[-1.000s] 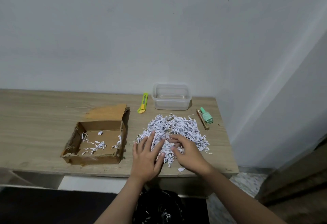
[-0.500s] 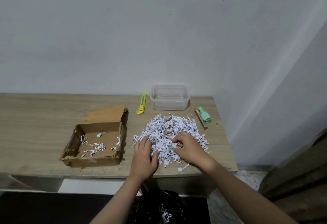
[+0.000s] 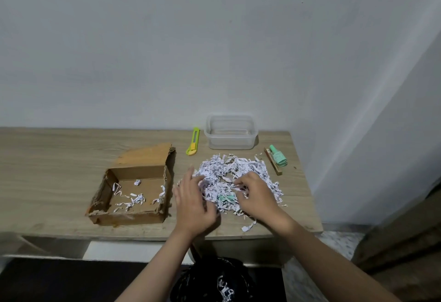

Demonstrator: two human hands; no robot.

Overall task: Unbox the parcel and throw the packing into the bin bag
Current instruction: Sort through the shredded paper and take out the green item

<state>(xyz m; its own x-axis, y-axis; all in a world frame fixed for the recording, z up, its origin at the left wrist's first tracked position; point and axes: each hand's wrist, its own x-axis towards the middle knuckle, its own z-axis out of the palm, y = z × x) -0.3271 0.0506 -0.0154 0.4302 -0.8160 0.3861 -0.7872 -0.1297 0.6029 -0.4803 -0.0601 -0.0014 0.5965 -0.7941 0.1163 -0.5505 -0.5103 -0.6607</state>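
A heap of white shredded paper (image 3: 229,170) lies on the wooden table (image 3: 47,158), right of centre. My left hand (image 3: 193,203) rests against the heap's left edge with fingers nearly straight. My right hand (image 3: 259,194) digs into the right side, fingers curled round shreds. Between the hands a small green item (image 3: 225,197) shows through the paper. The opened cardboard box (image 3: 140,172) stands to the left with a few shreds inside. The black bin bag (image 3: 198,282) sits below the table's front edge, some shreds in it.
Behind the heap stand a clear plastic container (image 3: 231,143) and a yellow-green utility knife (image 3: 193,141). A mint-green bottle (image 3: 278,158) and a wooden stick (image 3: 273,164) lie at the right, close to the table's edge and the wall.
My hands have drawn apart within the heap, the left one sliding to its left edge. The parted shreds now show a green item between them.
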